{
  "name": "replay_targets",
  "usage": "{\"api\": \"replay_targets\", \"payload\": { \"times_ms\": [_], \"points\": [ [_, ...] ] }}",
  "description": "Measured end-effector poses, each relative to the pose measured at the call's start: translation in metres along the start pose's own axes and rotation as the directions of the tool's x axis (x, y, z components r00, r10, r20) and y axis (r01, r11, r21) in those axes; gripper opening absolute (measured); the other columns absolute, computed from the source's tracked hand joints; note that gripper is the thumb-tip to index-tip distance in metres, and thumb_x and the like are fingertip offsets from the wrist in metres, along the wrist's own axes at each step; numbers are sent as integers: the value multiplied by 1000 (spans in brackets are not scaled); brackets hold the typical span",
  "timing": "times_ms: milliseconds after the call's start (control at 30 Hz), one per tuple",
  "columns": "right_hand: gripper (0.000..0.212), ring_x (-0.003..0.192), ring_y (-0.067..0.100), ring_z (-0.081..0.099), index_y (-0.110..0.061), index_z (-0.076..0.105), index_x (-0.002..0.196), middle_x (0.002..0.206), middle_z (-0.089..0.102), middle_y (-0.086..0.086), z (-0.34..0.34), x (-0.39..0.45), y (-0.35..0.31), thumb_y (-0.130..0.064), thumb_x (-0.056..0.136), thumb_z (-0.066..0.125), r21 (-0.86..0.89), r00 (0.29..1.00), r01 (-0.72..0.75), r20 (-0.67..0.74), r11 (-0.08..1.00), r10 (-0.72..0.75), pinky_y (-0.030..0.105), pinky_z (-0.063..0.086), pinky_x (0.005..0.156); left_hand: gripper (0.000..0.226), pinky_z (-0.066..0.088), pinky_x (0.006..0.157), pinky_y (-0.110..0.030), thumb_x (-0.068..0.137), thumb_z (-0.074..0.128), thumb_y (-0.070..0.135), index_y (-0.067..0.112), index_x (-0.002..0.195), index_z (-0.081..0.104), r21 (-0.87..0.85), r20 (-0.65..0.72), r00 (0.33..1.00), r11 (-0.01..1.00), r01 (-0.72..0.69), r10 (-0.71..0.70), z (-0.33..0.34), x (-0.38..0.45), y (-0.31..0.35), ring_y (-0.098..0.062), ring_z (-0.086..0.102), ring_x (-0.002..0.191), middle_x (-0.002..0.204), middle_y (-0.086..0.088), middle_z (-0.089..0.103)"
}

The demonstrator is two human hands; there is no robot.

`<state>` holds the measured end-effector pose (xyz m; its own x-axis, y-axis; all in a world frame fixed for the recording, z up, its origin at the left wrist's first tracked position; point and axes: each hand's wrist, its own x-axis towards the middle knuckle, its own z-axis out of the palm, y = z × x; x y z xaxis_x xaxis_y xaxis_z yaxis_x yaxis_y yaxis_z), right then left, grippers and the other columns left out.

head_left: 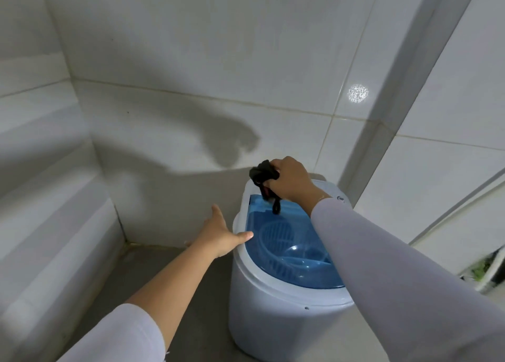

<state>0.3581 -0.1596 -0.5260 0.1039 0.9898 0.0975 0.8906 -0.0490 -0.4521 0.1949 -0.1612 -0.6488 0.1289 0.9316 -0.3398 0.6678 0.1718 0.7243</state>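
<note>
A small white washing machine (273,320) with a translucent blue lid (276,236) stands on the floor in a tiled corner. My right hand (291,182) grips a bunched black cloth (263,174) above the far end of the lid, and one end of the cloth dangles onto the blue plastic. My left hand (221,234) is spread open at the machine's left rim, thumb lying on the edge of the lid. A ribbed blue basket shows through the lid.
White tiled walls (191,88) close in at the back and left. A grey floor (153,268) runs left of the machine. A white frame edge (410,88) rises at the right, and some greenery (481,271) shows low at the far right.
</note>
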Motion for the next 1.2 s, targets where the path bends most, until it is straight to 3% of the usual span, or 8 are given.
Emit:
{"api": "replay_targets", "payload": {
  "times_ms": [167,300,367,533,667,800,900,1200],
  "points": [
    [32,93,30,58,-4,54,114,104,62,15,20,6,-11,-17,85,55,142,988,-155,8,978,155,30,41,69,128,27,116,-49,68,75,55,24,149,-18,-98,-17,1000,995,-8,6,2,-7,-3,-29,23,145,162,-7,9],
    [43,74,26,51,-17,34,123,77,50,7,33,3,-6,-11,84,49,238,975,-224,40,945,221,31,42,57,133,22,116,-54,60,73,64,25,148,-19,-92,-24,1000,996,-1,-1,5,-5,-8,-29,25,145,161,-6,12],
    [43,74,28,51,-19,37,124,77,49,8,40,0,-2,-5,85,46,157,986,-162,-3,974,165,33,42,60,132,17,116,-57,60,71,65,25,148,-20,-76,-22,1000,997,0,-1,5,-3,-9,-29,24,145,161,-4,12],
    [48,118,30,44,-23,55,125,126,44,13,49,1,0,1,86,44,-97,985,2,-169,995,-19,39,47,92,125,12,115,-62,68,69,63,25,148,-19,-8,-54,999,1000,3,-3,5,-4,-7,-29,23,145,161,-3,12],
    [36,122,26,43,-9,64,115,128,57,7,53,-1,-17,-9,90,38,-203,995,66,-59,977,-80,34,37,99,132,21,114,-58,61,71,67,27,148,-20,-29,-45,999,999,-13,12,6,1,-11,-29,25,145,161,-4,13],
    [50,141,31,18,-10,48,134,149,34,9,71,-6,-10,-39,94,37,-328,992,48,124,943,-7,46,27,114,129,22,113,-61,62,70,67,28,148,-18,9,-70,997,1000,-9,10,8,1,-10,-30,26,144,161,-5,15],
    [53,147,31,1,-14,31,144,157,18,7,78,-12,1,-38,97,36,-358,990,113,125,927,-72,49,18,119,127,22,113,-62,64,70,66,28,148,-17,30,-95,995,1000,-5,8,9,0,-9,-32,26,144,161,-4,16],
    [44,143,30,17,-14,34,142,153,27,8,83,-9,21,-23,99,34,-284,987,144,107,948,-117,46,24,118,125,12,113,-66,68,68,65,25,148,-20,92,-150,989,996,14,0,8,-4,-7,-33,23,145,161,-4,15]
  ]
}}
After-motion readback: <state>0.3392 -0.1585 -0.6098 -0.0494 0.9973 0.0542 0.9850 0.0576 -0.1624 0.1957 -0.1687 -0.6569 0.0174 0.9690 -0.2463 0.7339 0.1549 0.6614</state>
